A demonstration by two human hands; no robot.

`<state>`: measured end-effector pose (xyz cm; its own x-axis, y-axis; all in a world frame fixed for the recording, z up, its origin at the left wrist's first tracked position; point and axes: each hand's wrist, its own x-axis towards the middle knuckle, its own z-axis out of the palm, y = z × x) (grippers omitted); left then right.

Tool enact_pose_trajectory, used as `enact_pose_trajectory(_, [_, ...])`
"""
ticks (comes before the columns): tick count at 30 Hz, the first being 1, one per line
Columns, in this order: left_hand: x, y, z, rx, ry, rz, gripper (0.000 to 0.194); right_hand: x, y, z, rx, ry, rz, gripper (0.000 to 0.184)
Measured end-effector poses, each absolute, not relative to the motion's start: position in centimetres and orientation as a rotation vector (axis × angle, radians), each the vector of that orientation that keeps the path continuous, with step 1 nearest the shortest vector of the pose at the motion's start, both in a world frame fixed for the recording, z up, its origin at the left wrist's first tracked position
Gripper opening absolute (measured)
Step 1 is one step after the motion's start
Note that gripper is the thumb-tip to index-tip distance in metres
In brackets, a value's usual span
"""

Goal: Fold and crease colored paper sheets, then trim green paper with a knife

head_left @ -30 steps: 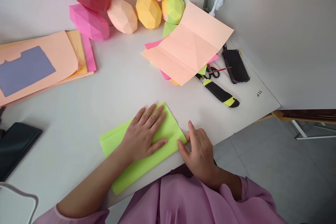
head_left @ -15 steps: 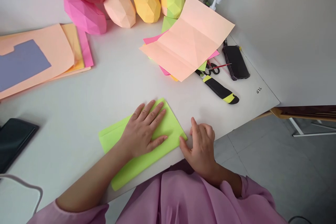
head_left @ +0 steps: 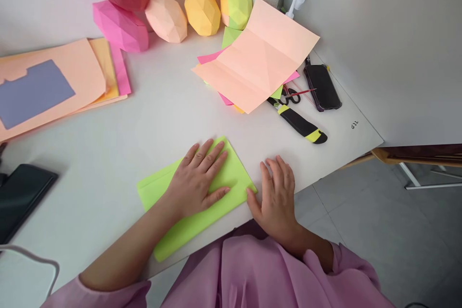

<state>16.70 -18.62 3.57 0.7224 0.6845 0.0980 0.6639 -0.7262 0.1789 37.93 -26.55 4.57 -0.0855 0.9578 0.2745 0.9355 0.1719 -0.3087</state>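
Note:
A folded lime-green paper sheet point(head_left: 234, 173) lies near the front edge of the white table point(head_left: 151, 120). My left hand point(head_left: 198, 180) lies flat on it, fingers spread and pressing it down. My right hand point(head_left: 276, 192) rests on the table just right of the sheet's right corner, fingers stretched out; its thumb touches the paper's edge. Neither hand holds anything.
Creased peach paper point(head_left: 258, 57) tops a coloured stack. Beside it lie a black-and-yellow cutter point(head_left: 299, 125), scissors point(head_left: 290, 96) and a phone point(head_left: 322, 87). Faceted paper shapes point(head_left: 202, 9) stand at the back, paper sheets point(head_left: 54, 84) at left, a dark device point(head_left: 19, 197) at far left.
My right hand's fingers have uncurled from a pinch at the green sheet's right corner and now lie stretched out flat on the table. My left hand has stayed put.

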Motion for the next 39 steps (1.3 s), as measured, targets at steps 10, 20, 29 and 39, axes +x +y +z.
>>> enact_pose_trajectory(10, [16.84, -18.6, 3.75, 2.802, 1.09, 0.252, 0.08, 38.04, -26.41, 4.87, -1.752, -2.129, 0.108, 0.035])
enact_pose_trajectory(20, [16.85, -18.7, 3.85, 2.802, 1.077, 0.268, 0.08, 38.13, -26.46, 4.68, -1.757, -2.141, 0.093, 0.035])
enact_pose_trajectory(29, [16.79, -18.59, 3.71, 2.804, 1.088, 0.243, 0.081, 38.12, -26.44, 4.64, -1.747, -2.146, 0.071, 0.035])
enact_pose_trajectory(39, [16.79, -18.49, 3.82, 2.8, 1.089, 0.245, 0.081, 38.19, -26.48, 4.39, -1.721, -2.177, 0.069, 0.037])
